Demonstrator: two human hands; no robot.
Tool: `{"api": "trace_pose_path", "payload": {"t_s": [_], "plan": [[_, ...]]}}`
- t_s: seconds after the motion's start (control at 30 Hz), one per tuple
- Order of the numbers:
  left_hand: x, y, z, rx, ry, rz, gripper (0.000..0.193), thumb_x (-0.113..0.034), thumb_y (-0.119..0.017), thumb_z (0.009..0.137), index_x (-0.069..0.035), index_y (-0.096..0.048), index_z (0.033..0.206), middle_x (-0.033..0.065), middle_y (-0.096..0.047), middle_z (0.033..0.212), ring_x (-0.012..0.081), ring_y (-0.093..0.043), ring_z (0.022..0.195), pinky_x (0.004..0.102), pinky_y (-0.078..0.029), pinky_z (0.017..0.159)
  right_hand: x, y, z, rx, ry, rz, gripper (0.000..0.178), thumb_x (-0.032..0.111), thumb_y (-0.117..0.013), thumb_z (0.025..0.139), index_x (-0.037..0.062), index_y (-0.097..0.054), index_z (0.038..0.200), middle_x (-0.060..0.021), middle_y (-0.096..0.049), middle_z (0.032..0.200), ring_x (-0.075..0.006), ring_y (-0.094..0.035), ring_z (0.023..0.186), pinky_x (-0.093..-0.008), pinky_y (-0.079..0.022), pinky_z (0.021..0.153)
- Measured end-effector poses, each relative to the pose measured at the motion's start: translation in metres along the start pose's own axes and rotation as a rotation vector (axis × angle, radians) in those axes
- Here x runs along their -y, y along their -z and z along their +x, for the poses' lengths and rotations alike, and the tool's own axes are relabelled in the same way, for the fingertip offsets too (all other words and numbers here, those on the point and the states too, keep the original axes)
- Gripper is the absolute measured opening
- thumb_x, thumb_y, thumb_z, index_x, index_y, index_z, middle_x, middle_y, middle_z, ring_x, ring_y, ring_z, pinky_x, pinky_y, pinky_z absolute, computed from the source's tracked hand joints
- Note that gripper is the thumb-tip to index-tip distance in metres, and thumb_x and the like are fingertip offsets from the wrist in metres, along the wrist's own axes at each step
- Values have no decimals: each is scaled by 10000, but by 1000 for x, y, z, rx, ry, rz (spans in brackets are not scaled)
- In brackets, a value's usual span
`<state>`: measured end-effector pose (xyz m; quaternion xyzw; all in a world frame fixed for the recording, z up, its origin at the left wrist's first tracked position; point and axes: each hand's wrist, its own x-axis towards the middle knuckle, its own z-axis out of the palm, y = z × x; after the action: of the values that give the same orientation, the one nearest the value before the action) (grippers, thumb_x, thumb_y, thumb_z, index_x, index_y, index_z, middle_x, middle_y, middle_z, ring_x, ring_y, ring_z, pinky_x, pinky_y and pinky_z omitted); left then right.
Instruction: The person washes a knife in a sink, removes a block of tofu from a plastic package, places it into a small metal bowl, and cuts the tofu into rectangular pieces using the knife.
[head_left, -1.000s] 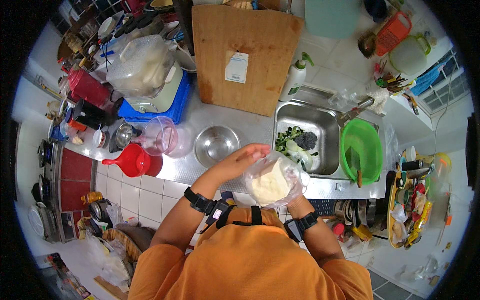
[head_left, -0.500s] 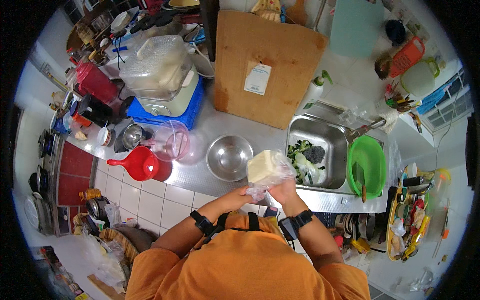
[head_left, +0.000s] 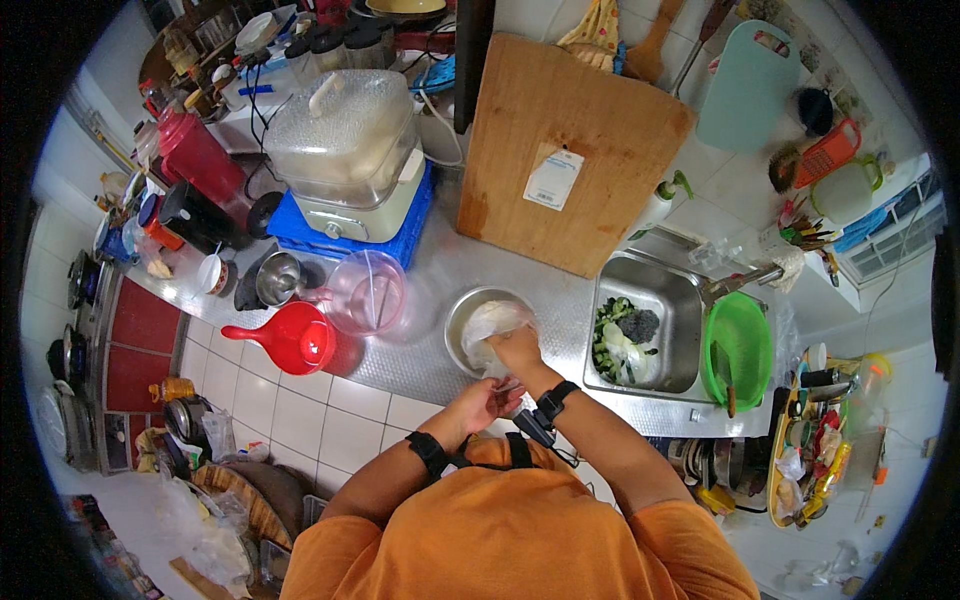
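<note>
A pale, cream-coloured block that looks like tofu (head_left: pixel 497 318), wrapped in a clear plastic bag, is down in the round steel bowl (head_left: pixel 456 325) on the counter. My right hand (head_left: pixel 516 350) reaches over the bowl's right rim, its fingers closed on the bagged block and partly hiding it. Just outside the near rim, my left hand (head_left: pixel 484 402) is turned palm up with curled fingers. They pinch the loose end of the plastic bag (head_left: pixel 497 370).
Right of the bowl, the sink (head_left: pixel 672 370) holds chopped greens and a dark scrubber. A green basin (head_left: pixel 738 345) with a knife stands beyond. Leftward are a clear pink-tinted tub (head_left: pixel 365 290), a red dipper (head_left: pixel 290 335) and a steamer (head_left: pixel 345 150). A wooden board (head_left: pixel 570 130) leans behind.
The bagged block has moved left and down, from beside the bowl into it, with my right hand on it. My left hand stays close by at the bag's end. The view has shifted slightly.
</note>
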<state>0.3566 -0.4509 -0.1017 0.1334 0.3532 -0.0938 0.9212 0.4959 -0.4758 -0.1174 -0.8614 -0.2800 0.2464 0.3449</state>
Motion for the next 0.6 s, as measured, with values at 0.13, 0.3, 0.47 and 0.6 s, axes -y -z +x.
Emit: {"api": "trace_pose_path", "payload": {"t_s": [0.13, 0.3, 0.47, 0.6], "plan": [[-14, 2, -8, 203, -35, 88, 241, -127, -374, 916, -48, -501, 1105, 90, -557, 1136, 203, -566, 1015, 297, -475, 814, 53, 38, -29, 10, -18, -95, 664, 264, -624, 746, 57, -319, 1299, -254, -567, 1063, -391, -549, 991, -405, -447, 852], [-27, -36, -31, 172, -132, 306, 292, -142, -423, 901, 13, -494, 1137, 112, -591, 1053, 216, -567, 945, 313, -458, 836, 72, 72, -36, -9, 87, -80, 820, 194, -598, 771, 96, -114, 1424, -252, -524, 1143, -402, -510, 1039, -405, -437, 872], [-21, -67, -33, 214, -198, 527, 341, -135, -412, 926, -19, -440, 1245, 89, -570, 1146, 188, -572, 974, 294, -455, 834, 38, 91, -27, -183, 403, 700, 805, 55, -579, 779, 114, -111, 1432, -137, -533, 1157, -287, -537, 1051, -350, -453, 882], [-12, -69, -9, 176, -203, 719, 358, -158, -400, 941, -39, -406, 1280, 72, -563, 1168, 161, -570, 974, 279, -456, 829, -24, 142, -44, -82, -94, 1389, 495, 178, -473, 869, 65, -328, 1329, -106, -486, 1215, -223, -500, 1101, -395, -456, 885]]}}
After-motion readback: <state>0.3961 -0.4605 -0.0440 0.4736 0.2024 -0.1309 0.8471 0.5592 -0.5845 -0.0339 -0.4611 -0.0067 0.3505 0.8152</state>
